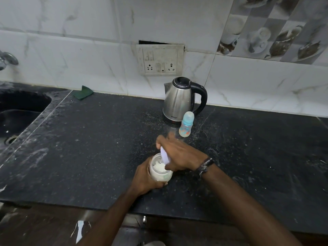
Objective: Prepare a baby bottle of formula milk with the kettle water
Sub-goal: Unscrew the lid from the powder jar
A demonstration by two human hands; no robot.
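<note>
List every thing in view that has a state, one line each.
Kettle: upright, lid shut.
Baby bottle: upright, capped, untouched.
Jar: open, white powder inside.
Left hand: gripping the jar.
Right hand: holding a white scoop in the jar.
Wall sockets: nothing plugged in.

A dusty black stone counter (88, 148) meets white marble-patterned wall tiles (71, 41). A grimy socket panel (160, 58) sits above; a dark sink (19, 110) lies left.
</note>
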